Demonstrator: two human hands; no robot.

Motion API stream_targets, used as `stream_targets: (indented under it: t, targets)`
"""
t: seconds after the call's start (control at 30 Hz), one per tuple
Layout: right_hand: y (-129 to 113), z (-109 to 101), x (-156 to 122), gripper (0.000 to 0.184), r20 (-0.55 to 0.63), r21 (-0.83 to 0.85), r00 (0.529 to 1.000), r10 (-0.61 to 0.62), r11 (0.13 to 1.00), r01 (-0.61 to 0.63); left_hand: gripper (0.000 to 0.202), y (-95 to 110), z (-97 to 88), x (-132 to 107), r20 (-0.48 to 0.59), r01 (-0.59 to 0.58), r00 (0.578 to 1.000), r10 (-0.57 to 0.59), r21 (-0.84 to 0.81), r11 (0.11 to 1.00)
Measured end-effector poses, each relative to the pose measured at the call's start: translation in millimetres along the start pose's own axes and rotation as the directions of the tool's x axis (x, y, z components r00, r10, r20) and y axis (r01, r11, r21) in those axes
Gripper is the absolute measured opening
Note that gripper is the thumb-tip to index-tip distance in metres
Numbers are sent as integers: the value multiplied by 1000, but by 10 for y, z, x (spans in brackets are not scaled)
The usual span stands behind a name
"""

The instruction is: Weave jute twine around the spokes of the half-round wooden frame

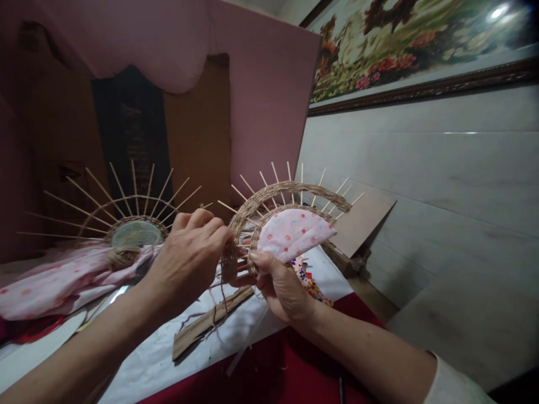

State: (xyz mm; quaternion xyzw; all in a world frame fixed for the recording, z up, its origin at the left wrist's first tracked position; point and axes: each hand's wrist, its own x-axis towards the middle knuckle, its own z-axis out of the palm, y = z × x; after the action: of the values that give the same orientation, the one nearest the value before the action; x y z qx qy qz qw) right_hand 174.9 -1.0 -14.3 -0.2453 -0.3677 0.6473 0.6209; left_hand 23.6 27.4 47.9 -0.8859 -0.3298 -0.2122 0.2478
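My right hand [284, 286] is closed on a half-round woven piece [273, 193], thumb on its front near the lower left of the fabric. The piece has a centre of white fabric with pink and red dots [290, 231], two arched bands of brown twine, and thin wooden sticks fanning outward. My left hand [196, 247] is closed at the left end of the outer twine band, its fingertips partly hidden behind the band. Loose twine strands [225, 297] hang below there.
A second half-round stick frame [137, 233] stands at left, beside dotted fabric [63, 278] and a twine ball [124, 256]. A brown cardboard strip [206, 325] lies on the white-covered table [147, 359]. Behind are a pink board [265, 101] and a tiled wall [442, 157].
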Motion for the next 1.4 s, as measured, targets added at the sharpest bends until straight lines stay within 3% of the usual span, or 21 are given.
stream_targets:
  t: [0.27, 0.43, 0.7, 0.87, 1.13, 1.3, 1.4]
  targets:
    - [10, -36, 31, 17, -41, 48, 999, -24, 999, 26, 14, -94, -64, -11, -130, 9, 991, -25, -118, 993]
    - [-12, -19, 27, 15, -32, 57, 999, -29, 998, 31, 15, -76, -122, -9, -108, -7, 994, -15, -200, 980]
    - [31, -55, 22, 17, 14, 30, 999, -29, 999, 29, 22, -10, -5, -19, -47, -75, 996, 71, -110, 991]
    - [46, -60, 15, 18, 45, 10, 999, -12, 1000, 12, 13, -3, -24, -12, -44, -69, 997, 69, -4, 998]
    - [49, -68, 18, 23, 9, 51, 1000, -4, 999, 4, 8, 3, -20, -14, -42, -60, 997, 61, 14, 998]
    - [44, -68, 35, 19, -10, 75, 1000, -8, 997, 9, 18, -33, -68, -6, -171, -37, 985, 17, -115, 993]
    - [31, -78, 53, 19, -33, 79, 999, -17, 997, 20, 15, -55, -198, -15, -289, 38, 947, -139, -330, 943]
